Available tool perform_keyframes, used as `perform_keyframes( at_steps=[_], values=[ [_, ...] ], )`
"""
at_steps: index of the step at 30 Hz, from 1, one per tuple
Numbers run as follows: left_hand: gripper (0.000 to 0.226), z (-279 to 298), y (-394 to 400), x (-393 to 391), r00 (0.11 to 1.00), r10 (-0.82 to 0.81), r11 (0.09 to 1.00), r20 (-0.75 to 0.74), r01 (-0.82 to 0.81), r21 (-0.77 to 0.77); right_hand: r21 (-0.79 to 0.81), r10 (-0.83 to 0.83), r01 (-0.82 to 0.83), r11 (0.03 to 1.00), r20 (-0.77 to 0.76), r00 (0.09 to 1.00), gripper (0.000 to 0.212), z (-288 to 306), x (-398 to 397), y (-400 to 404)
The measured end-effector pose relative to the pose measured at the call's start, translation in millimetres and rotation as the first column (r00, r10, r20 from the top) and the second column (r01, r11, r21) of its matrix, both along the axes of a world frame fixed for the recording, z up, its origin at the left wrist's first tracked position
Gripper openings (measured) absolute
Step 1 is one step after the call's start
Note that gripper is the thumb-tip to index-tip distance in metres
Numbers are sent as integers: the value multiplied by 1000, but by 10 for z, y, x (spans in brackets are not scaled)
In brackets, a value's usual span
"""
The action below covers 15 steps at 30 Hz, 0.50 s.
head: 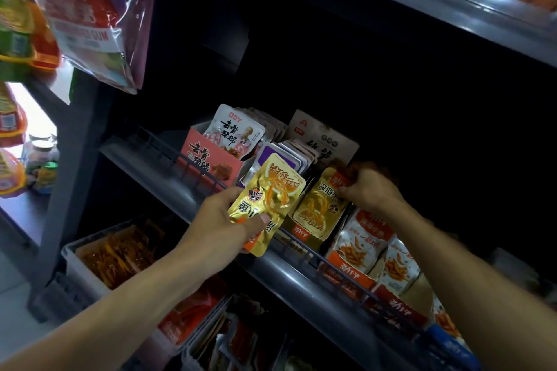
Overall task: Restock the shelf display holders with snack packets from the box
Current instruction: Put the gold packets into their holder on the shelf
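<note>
We stand before a dark metal shelf unit in a shop, its middle shelf (168,159) fronted by a low wire rail (193,164) and its back lost in shadow. At that shelf's left end a pink display holder (211,159) carries white snack packets; beside it stands a row of purple-edged packets (289,156), then a beige carton (325,135) toward the rear. Our left hand (223,220) grips a small stack of gold snack packets (266,199) just in front of the rail, thumb curled across the lower edge. Our right hand (367,187) pinches the top of another gold packet (321,205) standing in its holder at the shelf's front edge, right of the purple row. White-and-orange packets (361,238) fill the holders farther right, cut off by the frame. Below, a clear bin of orange packets (117,253) sits on the lower shelf's left end. Bags hanging at upper left (84,9) are blurred, as is the print on the upper shelf (452,6); we cannot make out how many packets the left hand holds.
</note>
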<state>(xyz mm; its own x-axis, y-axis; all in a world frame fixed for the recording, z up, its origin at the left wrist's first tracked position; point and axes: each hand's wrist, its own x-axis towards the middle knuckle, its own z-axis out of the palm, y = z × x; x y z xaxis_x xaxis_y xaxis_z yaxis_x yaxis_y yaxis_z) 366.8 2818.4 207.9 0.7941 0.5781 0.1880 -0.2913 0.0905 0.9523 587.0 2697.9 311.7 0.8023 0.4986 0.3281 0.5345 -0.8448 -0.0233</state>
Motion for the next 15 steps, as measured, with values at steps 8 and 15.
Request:
perform_keyframes(
  at_steps=[8, 15],
  values=[
    [22, 58, -62, 31, 999, -50, 998, -9, 50, 31, 179, 129, -139, 974, 65, 989, 28, 92, -291, -161],
    [23, 142, -260, 234, 987, -158, 981, -25, 159, 109, 608, 601, -303, 734, -373, 707, 30, 85, -873, -388]
  ],
)
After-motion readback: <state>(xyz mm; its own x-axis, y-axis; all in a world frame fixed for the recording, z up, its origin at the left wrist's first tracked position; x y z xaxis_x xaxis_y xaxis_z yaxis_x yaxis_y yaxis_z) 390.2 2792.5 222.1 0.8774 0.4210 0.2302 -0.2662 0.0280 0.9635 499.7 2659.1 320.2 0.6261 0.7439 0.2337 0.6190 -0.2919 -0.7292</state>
